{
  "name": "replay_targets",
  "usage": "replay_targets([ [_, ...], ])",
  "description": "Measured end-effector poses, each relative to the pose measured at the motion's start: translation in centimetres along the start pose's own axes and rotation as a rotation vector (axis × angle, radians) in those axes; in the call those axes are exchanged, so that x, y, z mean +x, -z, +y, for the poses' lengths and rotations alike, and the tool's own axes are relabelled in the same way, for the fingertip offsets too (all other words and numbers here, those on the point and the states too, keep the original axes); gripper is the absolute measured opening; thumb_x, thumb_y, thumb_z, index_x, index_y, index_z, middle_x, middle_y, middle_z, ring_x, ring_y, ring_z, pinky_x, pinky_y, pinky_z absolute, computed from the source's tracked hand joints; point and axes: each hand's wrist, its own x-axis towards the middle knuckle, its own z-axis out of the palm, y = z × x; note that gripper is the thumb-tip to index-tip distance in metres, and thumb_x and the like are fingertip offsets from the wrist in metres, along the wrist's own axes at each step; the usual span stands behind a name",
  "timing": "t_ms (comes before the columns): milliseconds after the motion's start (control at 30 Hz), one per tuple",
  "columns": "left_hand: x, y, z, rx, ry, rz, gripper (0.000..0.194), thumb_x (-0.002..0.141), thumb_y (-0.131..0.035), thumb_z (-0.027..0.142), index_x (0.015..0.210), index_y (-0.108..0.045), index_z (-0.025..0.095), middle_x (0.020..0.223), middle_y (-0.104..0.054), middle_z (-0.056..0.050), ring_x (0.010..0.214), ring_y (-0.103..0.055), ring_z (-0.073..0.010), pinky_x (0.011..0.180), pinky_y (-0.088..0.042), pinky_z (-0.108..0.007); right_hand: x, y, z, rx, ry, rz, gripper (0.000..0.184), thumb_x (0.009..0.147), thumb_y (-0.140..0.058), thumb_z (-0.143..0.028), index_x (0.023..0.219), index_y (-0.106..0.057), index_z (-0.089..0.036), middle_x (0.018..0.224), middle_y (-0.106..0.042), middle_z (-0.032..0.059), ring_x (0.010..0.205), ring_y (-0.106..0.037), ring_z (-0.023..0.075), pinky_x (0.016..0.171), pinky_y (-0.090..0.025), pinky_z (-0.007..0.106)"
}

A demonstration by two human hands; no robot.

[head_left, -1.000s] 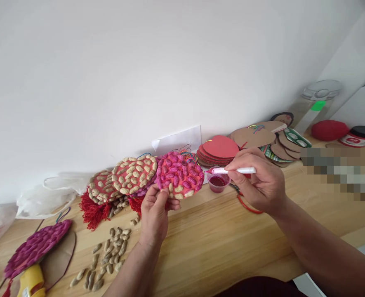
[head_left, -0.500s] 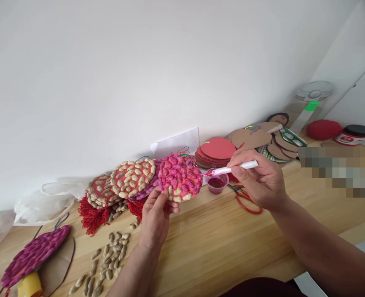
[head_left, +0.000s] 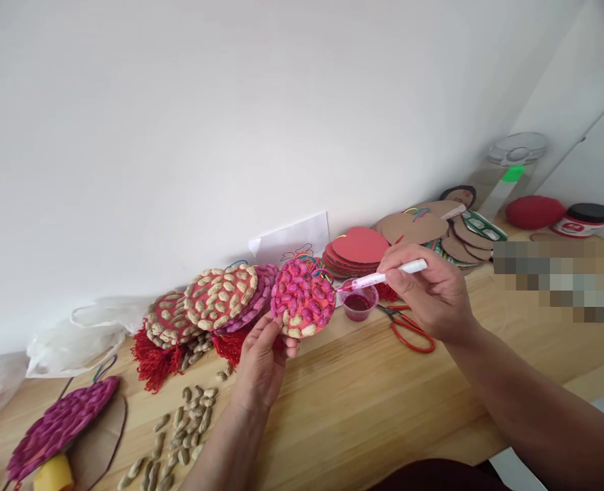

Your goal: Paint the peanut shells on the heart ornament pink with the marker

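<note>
My left hand (head_left: 265, 354) pinches the lower left edge of a red disc covered in peanuts (head_left: 304, 296), held tilted above the table. Most of its peanuts are magenta; a few at the bottom are still pale tan. In my right hand (head_left: 429, 293) is a white-handled paintbrush (head_left: 391, 274), its pink tip at the disc's right edge. Just behind and below the brush tip stands a small clear cup of dark magenta paint (head_left: 359, 303). Red-handled scissors (head_left: 411, 334) lie on the table under my right hand.
Peanut-covered discs (head_left: 222, 296) with red yarn tassels (head_left: 155, 361) lean at the left. Loose peanuts (head_left: 192, 419) lie in front. Stacked red cardboard discs (head_left: 360, 245), brown discs (head_left: 414, 228), a red yarn ball (head_left: 534, 212) and a black-lidded jar (head_left: 588, 219) stand along the wall.
The disc in my left hand has turned so that it looks narrower, its left edge shifting right. The brush tip stays by its right edge.
</note>
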Motion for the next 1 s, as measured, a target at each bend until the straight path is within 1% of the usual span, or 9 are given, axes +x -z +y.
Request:
replay_targets([
  [133,0.08,-0.06,0.03,0.0,0.024,-0.005,0.04,0.064,-0.088,0.03,0.094,-0.069,0.011,0.065,-0.066,0.0,0.046,-0.056,-0.0081,0.038,-0.047,-0.016,-0.15,-0.05,-0.06,0.056,-0.001,-0.072,0.007,0.096,-0.062,-0.024,0.094,-0.068,-0.025,0.083,-0.062,0.0036,0.08,-0.057,0.0193,0.072,-0.044,0.037],
  [200,0.11,-0.08,0.02,-0.002,0.036,-0.007,0.038,0.064,-0.088,0.03,0.091,-0.068,0.011,0.065,-0.065,0.0,0.046,-0.056,-0.0081,0.038,-0.046,-0.016,-0.18,-0.1,-0.06,0.055,-0.008,-0.082,0.007,0.096,-0.062,-0.025,0.094,-0.069,-0.025,0.084,-0.062,0.0037,0.079,-0.056,0.019,0.071,-0.044,0.037],
  [400,0.12,-0.07,-0.05,-0.004,0.042,-0.003,0.036,0.065,-0.087,0.028,0.091,-0.069,0.011,0.064,-0.065,0.0,0.045,-0.055,-0.007,0.037,-0.046,-0.015,-0.05,-0.07,-0.01,0.034,-0.042,-0.013,0.009,0.096,-0.063,-0.03,0.091,-0.068,-0.025,0.082,-0.062,0.0039,0.076,-0.055,0.0188,0.067,-0.042,0.036],
  [600,0.11,-0.04,-0.15,-0.005,0.065,-0.01,0.033,0.067,-0.086,0.027,0.09,-0.069,0.011,0.062,-0.063,0.001,0.044,-0.054,-0.0068,0.038,-0.046,-0.015,0.06,-0.08,-0.07,0.054,-0.049,-0.057,0.01,0.095,-0.064,-0.033,0.09,-0.069,-0.025,0.081,-0.062,0.0038,0.075,-0.055,0.0189,0.068,-0.044,0.037],
  [800,0.1,-0.11,-0.11,-0.015,0.074,-0.006,0.03,0.068,-0.084,0.025,0.089,-0.069,0.01,0.062,-0.063,0.0,0.044,-0.053,-0.0062,0.037,-0.046,-0.015,0.19,0.05,0.16,0.031,-0.088,0.017,0.017,0.093,-0.066,-0.04,0.087,-0.068,-0.025,0.079,-0.062,0.0039,0.071,-0.054,0.0182,0.062,-0.044,0.034],
  [933,0.12,-0.18,-0.02,-0.028,0.085,-0.008,0.027,0.069,-0.084,0.023,0.088,-0.069,0.01,0.062,-0.063,0.001,0.043,-0.053,-0.006,0.037,-0.046,-0.014,0.09,0.1,0.33,0.074,-0.064,-0.069,0.014,0.094,-0.064,-0.037,0.089,-0.068,-0.025,0.08,-0.061,0.0042,0.075,-0.056,0.0196,0.066,-0.045,0.036],
  [1000,0.14,-0.19,-0.01,-0.036,0.088,-0.002,0.026,0.069,-0.083,0.022,0.087,-0.069,0.011,0.062,-0.063,0.001,0.043,-0.053,-0.006,0.037,-0.046,-0.014,0.06,0.08,0.42,0.077,-0.068,-0.079,0.014,0.094,-0.064,-0.037,0.089,-0.068,-0.025,0.079,-0.061,0.004,0.075,-0.055,0.0193,0.066,-0.045,0.036],
])
